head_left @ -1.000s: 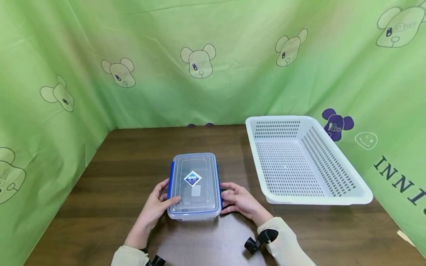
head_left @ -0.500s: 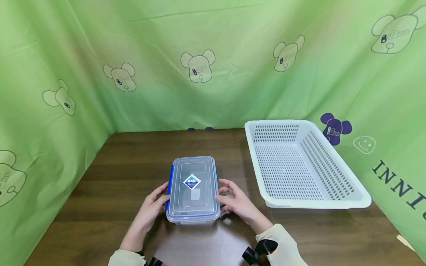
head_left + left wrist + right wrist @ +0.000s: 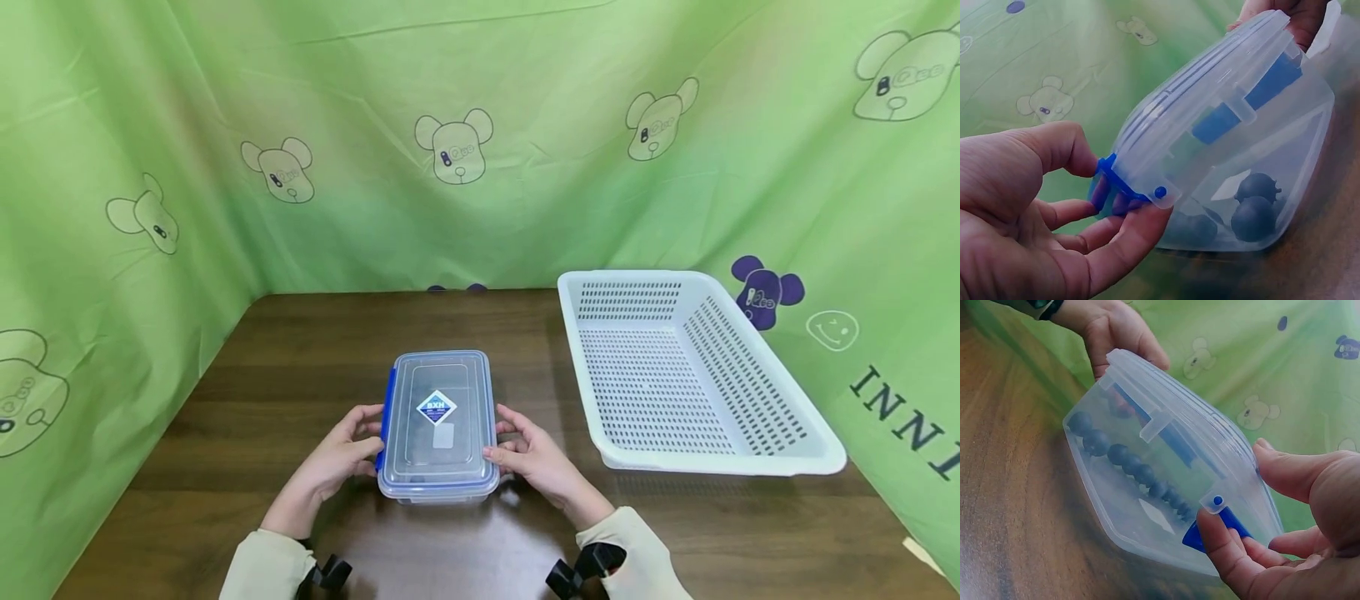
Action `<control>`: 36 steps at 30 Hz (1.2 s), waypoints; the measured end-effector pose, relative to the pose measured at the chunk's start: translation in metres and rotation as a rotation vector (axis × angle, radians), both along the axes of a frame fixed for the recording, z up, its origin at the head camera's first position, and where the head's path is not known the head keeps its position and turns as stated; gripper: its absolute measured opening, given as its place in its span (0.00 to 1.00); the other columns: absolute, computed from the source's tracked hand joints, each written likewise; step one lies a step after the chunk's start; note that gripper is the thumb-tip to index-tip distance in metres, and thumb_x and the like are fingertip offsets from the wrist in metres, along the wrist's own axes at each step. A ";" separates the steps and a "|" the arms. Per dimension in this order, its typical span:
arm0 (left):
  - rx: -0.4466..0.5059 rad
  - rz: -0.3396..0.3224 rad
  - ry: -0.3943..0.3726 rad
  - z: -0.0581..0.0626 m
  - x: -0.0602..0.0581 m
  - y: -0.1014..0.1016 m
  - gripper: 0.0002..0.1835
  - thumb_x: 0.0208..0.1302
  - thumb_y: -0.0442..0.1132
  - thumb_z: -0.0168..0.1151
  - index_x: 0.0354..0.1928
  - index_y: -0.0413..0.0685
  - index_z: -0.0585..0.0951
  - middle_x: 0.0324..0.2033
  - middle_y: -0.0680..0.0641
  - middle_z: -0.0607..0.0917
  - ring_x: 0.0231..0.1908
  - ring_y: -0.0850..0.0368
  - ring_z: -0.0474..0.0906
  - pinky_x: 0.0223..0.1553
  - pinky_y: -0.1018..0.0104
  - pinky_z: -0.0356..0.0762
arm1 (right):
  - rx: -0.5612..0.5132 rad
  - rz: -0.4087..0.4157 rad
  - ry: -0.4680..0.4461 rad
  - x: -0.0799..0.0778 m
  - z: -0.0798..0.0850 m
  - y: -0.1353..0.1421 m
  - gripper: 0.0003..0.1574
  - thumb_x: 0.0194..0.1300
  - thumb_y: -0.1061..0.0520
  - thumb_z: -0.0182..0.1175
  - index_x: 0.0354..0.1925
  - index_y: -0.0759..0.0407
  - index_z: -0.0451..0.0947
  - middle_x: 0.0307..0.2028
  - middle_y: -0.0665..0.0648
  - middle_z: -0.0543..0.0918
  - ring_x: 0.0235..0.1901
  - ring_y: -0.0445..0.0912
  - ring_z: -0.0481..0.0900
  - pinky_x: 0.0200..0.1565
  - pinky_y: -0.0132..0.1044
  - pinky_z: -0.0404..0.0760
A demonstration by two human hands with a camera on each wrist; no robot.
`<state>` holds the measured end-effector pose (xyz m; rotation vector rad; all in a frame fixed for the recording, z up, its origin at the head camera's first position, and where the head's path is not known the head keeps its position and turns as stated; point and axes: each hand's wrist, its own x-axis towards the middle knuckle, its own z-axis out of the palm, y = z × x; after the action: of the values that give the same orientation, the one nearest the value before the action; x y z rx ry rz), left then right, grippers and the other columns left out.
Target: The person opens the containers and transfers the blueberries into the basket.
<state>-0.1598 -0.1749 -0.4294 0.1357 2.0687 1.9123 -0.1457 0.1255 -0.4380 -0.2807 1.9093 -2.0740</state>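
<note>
A clear plastic food container [image 3: 450,458] with a translucent lid and a diamond-shaped sticker stands on the table between both hands. At its left side, my left hand [image 3: 337,458] pinches the blue latch [image 3: 1107,165] with thumb and fingers; the latch sticks outward. On the opposite side, my right hand [image 3: 547,467] grips the container's edge, its thumb at the lid rim and fingers by another blue latch [image 3: 1194,539], which is swung down from the lid. Through the wall, several dark round balls [image 3: 1125,457] show in a row inside.
A white perforated plastic basket [image 3: 712,462] stands at the right of the brown wooden table [image 3: 315,367]. Green printed cloth [image 3: 360,217] hangs behind and along both sides. Black camera mounts sit at both wrists.
My left thumb has moved off the lid's top to the left edge. My right thumb has come to the lid's right edge, and the blue strip there has dropped from the head view.
</note>
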 end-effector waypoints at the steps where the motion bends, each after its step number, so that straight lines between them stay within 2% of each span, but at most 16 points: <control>1: -0.004 -0.004 -0.003 0.001 -0.001 0.001 0.33 0.63 0.28 0.56 0.69 0.30 0.58 0.55 0.30 0.70 0.36 0.53 0.80 0.31 0.62 0.83 | -0.003 0.001 -0.001 0.000 0.000 0.000 0.52 0.64 0.66 0.65 0.73 0.79 0.44 0.54 0.70 0.68 0.38 0.42 0.80 0.37 0.32 0.82; 5: -0.015 -0.021 -0.001 0.003 -0.001 0.004 0.32 0.64 0.29 0.55 0.68 0.30 0.56 0.54 0.30 0.68 0.34 0.53 0.79 0.29 0.64 0.81 | 0.000 0.007 0.004 0.000 0.001 -0.001 0.49 0.65 0.67 0.64 0.72 0.79 0.47 0.54 0.70 0.69 0.37 0.41 0.80 0.36 0.31 0.82; 10: -0.036 -0.008 0.010 0.005 0.000 0.006 0.31 0.63 0.28 0.53 0.67 0.28 0.57 0.54 0.29 0.69 0.34 0.54 0.79 0.28 0.64 0.81 | -0.001 0.025 0.033 0.000 0.000 -0.001 0.45 0.66 0.69 0.62 0.72 0.79 0.49 0.53 0.70 0.69 0.35 0.40 0.80 0.35 0.30 0.81; 25: -0.045 0.004 0.002 0.006 -0.002 0.007 0.29 0.63 0.27 0.51 0.66 0.29 0.57 0.52 0.29 0.73 0.32 0.55 0.80 0.25 0.66 0.79 | -0.005 0.042 0.039 -0.002 -0.001 0.000 0.44 0.66 0.68 0.62 0.72 0.78 0.51 0.51 0.68 0.69 0.33 0.40 0.81 0.35 0.29 0.80; 28: -0.052 0.017 0.017 0.007 -0.001 0.012 0.29 0.63 0.27 0.50 0.65 0.29 0.56 0.50 0.29 0.73 0.33 0.54 0.80 0.25 0.64 0.80 | -0.005 0.041 0.040 -0.002 -0.001 0.000 0.44 0.66 0.69 0.62 0.72 0.78 0.51 0.51 0.68 0.68 0.33 0.40 0.81 0.34 0.29 0.79; 31: -0.102 0.046 0.045 0.009 0.001 0.017 0.28 0.62 0.27 0.50 0.63 0.28 0.56 0.49 0.28 0.73 0.35 0.50 0.80 0.26 0.59 0.82 | 0.002 0.040 0.038 -0.002 -0.001 0.000 0.44 0.66 0.68 0.62 0.72 0.78 0.51 0.51 0.68 0.68 0.33 0.39 0.81 0.35 0.29 0.79; 36: -0.215 0.060 0.109 0.011 0.004 0.024 0.27 0.63 0.27 0.48 0.63 0.24 0.56 0.50 0.26 0.72 0.43 0.41 0.80 0.36 0.50 0.84 | -0.006 0.030 0.044 -0.001 -0.002 -0.001 0.44 0.65 0.69 0.61 0.71 0.79 0.51 0.51 0.67 0.69 0.31 0.38 0.80 0.33 0.29 0.79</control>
<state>-0.1560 -0.1507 -0.4187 0.1324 2.3596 1.7355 -0.1463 0.1241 -0.4403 -0.3566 1.9126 -2.0706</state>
